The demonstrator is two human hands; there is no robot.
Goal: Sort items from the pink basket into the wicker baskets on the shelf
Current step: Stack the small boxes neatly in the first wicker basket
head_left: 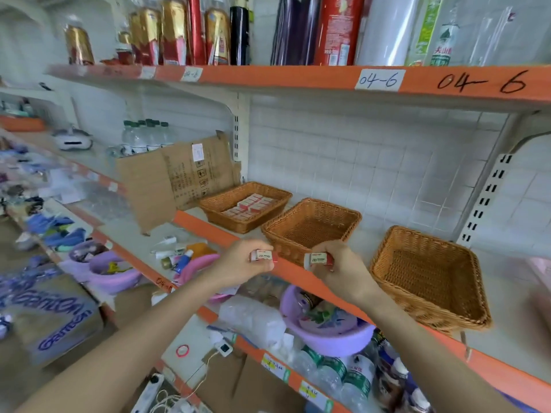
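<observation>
Three wicker baskets stand in a row on the middle shelf. The left basket (269, 195) holds several small eraser boxes (252, 205). The middle basket (351, 217) and the right basket (384, 257) show bare bottoms. My left hand (238, 265) pinches a small white 2B eraser (264, 255) just in front of the shelf edge, below the left and middle baskets. My right hand (340, 268) pinches a second 2B eraser (317, 260) in front of the middle basket. A pink basket edge (541, 268) shows blurred at the far right.
The orange shelf edge (298, 275) runs diagonally under the baskets. A cardboard flap (176, 177) leans left of the left basket. A purple basin (328, 338) and water bottles (343, 380) sit on the shelf below. Bottles crowd the top shelf (298, 77).
</observation>
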